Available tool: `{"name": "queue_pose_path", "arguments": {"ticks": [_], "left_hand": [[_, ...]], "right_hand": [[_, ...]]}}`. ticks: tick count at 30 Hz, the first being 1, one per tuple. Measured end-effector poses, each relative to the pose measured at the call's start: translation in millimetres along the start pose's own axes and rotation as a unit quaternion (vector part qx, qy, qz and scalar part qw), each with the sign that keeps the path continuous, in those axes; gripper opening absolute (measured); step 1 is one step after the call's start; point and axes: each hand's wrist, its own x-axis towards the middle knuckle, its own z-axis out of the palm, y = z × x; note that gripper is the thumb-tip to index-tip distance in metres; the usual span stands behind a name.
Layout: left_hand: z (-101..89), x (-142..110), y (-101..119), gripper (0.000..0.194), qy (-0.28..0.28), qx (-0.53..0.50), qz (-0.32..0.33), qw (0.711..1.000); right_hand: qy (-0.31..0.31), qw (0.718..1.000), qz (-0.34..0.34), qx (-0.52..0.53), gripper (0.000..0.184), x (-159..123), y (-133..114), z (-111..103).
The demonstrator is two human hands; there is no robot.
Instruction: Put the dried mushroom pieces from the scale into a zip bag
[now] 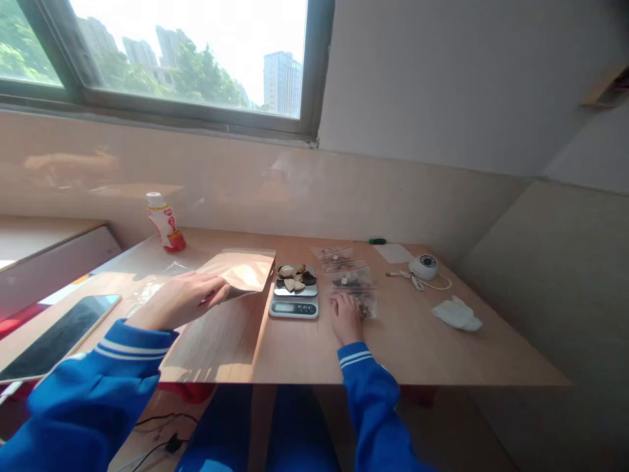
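Observation:
My left hand (189,295) is closed on the near-left edge of a brown kraft paper bag (243,270), holding it tilted above the table left of the scale. A small white digital scale (295,308) stands in the middle, and on its plate lie several pale and dark dried slices (293,278). My right hand (346,316) rests with its fingers over the nearest of the clear zip bags (366,305), touching it and gripping nothing visible. Two more zip bags with dark contents, the middle bag (348,276) and the far bag (334,257), lie behind it.
At the left are a tablet (59,334), clear plastic wrapping (147,288) and a drink bottle (166,223). To the right lie a green-handled screwdriver (377,241), a white paper sheet (394,254), a white camera (423,267) with its cable, and a crumpled tissue (457,314).

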Motion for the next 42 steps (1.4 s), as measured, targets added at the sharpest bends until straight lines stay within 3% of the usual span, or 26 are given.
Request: {"name": "queue_pose_path", "arguments": {"ticks": [6, 9, 11, 15, 20, 26, 29, 36, 42], "left_hand": [[38.1, -10, 9, 0.047, -0.025, -0.219, -0.074, 0.973], [55.7, 0, 17, 0.047, -0.001, -0.291, -0.097, 0.952], [61.0, 11, 31, 0.046, 0.019, -0.334, -0.114, 0.935], [71.9, 45, 67, 0.043, -0.006, -0.446, -0.119, 0.887], [109.6, 94, 100, 0.037, 0.018, -0.495, -0.151, 0.856], [145.1, 128, 117, 0.010, 0.091, -0.343, -0.094, 0.930], [150.4, 134, 120, 0.010, 0.118, -0.300, -0.076, 0.944], [144.8, 127, 114, 0.007, 0.155, -0.202, -0.052, 0.966], [121.7, 91, 89, 0.015, 0.172, -0.193, -0.062, 0.964]], "right_hand": [[-0.002, 1.000, -0.005, -0.005, 0.023, 0, 0, -1], [0.005, 1.000, -0.010, -0.004, 0.023, 0, 0, -1], [0.008, 1.000, -0.013, -0.006, 0.024, 0, 1, 0], [0.007, 1.000, -0.010, -0.006, 0.023, 0, 2, 2], [0.011, 1.000, -0.016, -0.004, 0.024, 0, 3, 4], [0.007, 1.000, -0.012, -0.004, 0.025, 1, 1, 2], [0.002, 1.000, -0.008, -0.009, 0.025, 2, 0, 1], [-0.003, 1.000, -0.004, -0.010, 0.024, 2, 0, 0], [-0.007, 1.000, 0.006, -0.005, 0.023, 1, -2, -2]]}}
